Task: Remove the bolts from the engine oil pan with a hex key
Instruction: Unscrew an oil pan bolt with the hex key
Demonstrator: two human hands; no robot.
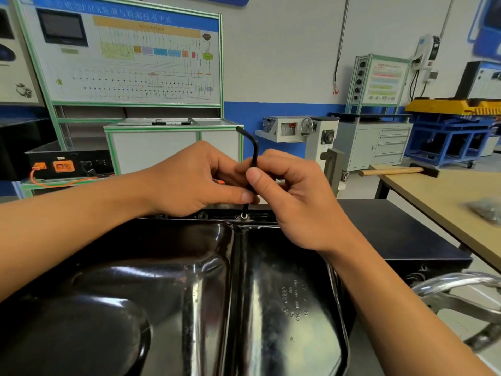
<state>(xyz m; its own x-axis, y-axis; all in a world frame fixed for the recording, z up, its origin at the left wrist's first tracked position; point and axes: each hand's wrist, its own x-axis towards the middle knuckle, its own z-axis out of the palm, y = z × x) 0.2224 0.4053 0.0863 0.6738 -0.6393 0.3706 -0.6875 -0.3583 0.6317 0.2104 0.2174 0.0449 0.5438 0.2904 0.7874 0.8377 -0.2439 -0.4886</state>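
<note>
Head view: a glossy black oil pan (189, 294) fills the lower frame, its bottom face up, with stamped markings on the right half. Behind the pan stands a green-framed display board (122, 58) carrying a wiring diagram and a small dark screen. To the right of the pan is a wooden table (447, 196), with a wooden-handled hammer (393, 171) lying at its far end. Above the pan's far rim, the left hand (189, 183) reaches in from the left, thumb and curled fingers pinching the shaft of the hex key (254, 156). The right hand (292, 196) meets it from the right side, thumb and curled fingers grasping the same shaft just above the left thumb. The hex key stands roughly upright, its short arm bent toward the upper left, clear of both hands. Its lower tip sits in a bolt (244, 217) at the middle of the pan's far rim.
</note>
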